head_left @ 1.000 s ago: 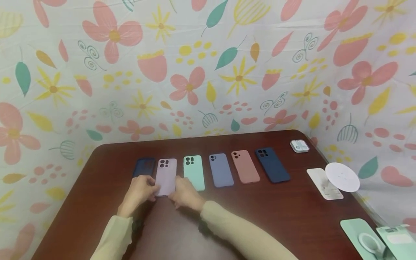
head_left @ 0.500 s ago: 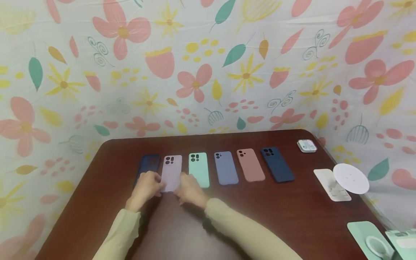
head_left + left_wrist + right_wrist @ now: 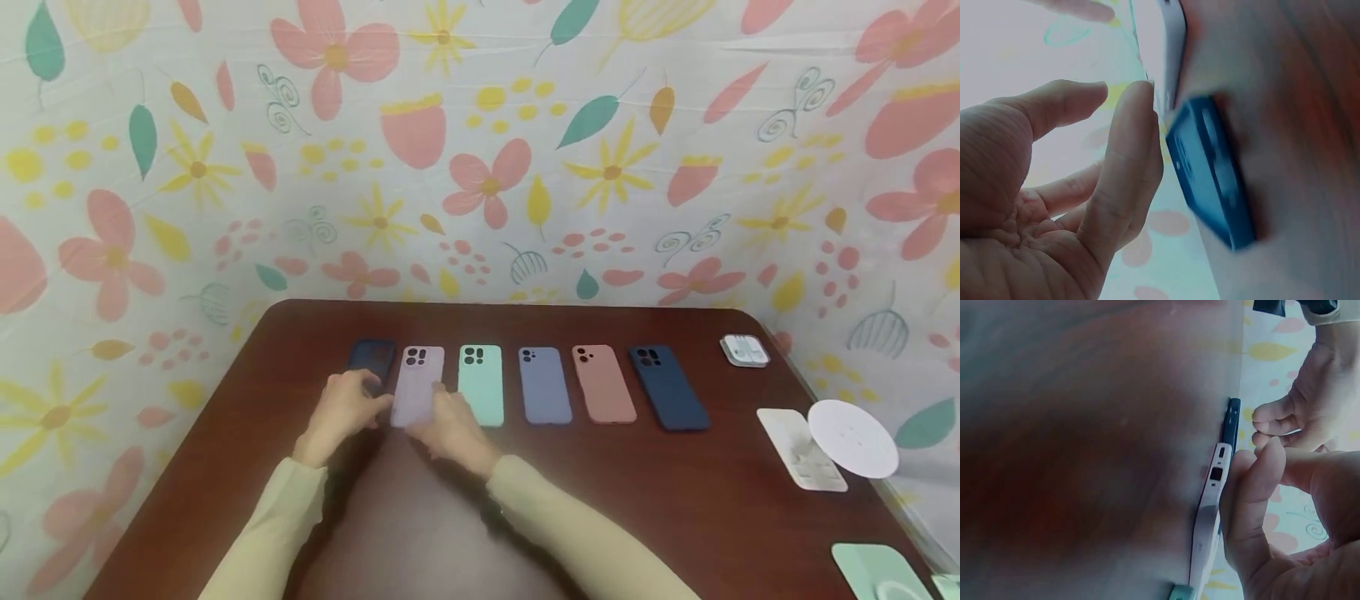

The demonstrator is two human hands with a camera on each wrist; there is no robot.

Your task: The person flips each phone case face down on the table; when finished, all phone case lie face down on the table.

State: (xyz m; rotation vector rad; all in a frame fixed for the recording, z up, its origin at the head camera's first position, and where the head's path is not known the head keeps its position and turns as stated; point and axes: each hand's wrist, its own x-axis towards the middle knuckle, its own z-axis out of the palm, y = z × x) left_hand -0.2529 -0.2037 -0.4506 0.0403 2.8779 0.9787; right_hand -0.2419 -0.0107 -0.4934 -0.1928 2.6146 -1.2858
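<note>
A lavender phone case (image 3: 416, 387) lies camera-cutouts up between my two hands on the dark wooden table. My right hand (image 3: 453, 429) is at its near right corner; in the right wrist view the bent fingers (image 3: 1244, 512) are against its side, the thumb near the index fingertip. On the other side my left hand (image 3: 341, 412) hovers over the near part of a dark blue case (image 3: 378, 354), partly hiding it. The left wrist view shows that hand's thumb and fingers apart, nothing between them, beside the blue case (image 3: 1210, 175).
To the right, a mint case (image 3: 480, 387), a blue-grey case (image 3: 545, 387), a pink case (image 3: 603, 387) and a navy case (image 3: 667, 387) continue the row. Farther right are a small white box (image 3: 745, 351), a white disc stand (image 3: 852, 437) and a mint stand (image 3: 877, 567). A flowered cloth hangs behind.
The head view has swung left, so everything appears farther right. My left hand has drawn slightly away from the lavender case, its thumb more spread. The right hand stays by the case.
</note>
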